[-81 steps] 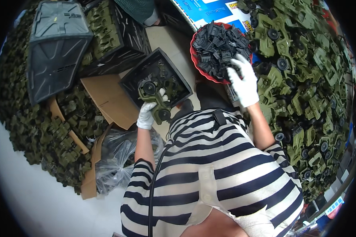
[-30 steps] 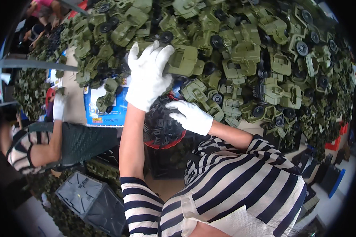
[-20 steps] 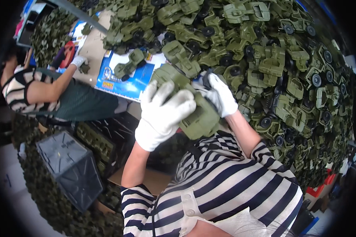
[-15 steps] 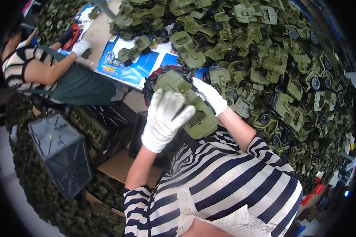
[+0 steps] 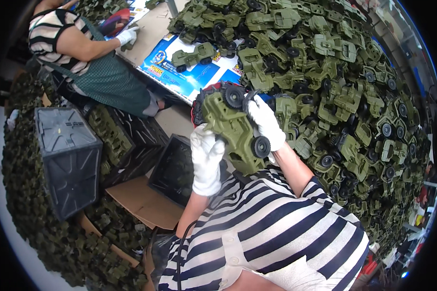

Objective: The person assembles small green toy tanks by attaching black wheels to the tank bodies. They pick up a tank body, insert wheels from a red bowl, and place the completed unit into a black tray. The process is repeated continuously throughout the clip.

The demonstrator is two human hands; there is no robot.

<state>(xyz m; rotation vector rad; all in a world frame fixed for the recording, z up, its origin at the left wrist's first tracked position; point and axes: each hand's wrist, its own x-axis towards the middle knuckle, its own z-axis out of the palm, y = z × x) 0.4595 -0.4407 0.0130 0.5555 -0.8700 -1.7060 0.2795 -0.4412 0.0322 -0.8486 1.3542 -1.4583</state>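
An olive-green toy jeep (image 5: 235, 128) is held up in front of my chest, tilted so that two black wheels show. My left hand (image 5: 206, 157), in a white glove, is closed on the jeep's left side, its fingertips at the body's edge. On the other side my right hand (image 5: 267, 126), also gloved, grips near the upper wheel. A dark part (image 5: 250, 101) sits at its fingertips; whether it is another wheel I cannot tell. Just behind the jeep is a red-rimmed container (image 5: 195, 114) with black wheels in it, partly hidden.
A large heap of green toy jeeps (image 5: 344, 97) covers the table to the right. One jeep (image 5: 194, 56) lies on blue-and-white printed sheets (image 5: 165, 75). Black crates (image 5: 68, 160) and cardboard (image 5: 141, 199) stand at left. A co-worker (image 5: 82, 48) works at the far left.
The jeep has been turned, bringing its wheels into sight. My left hand has gone from spread over the jeep's top to gripping its side. The view has shifted.
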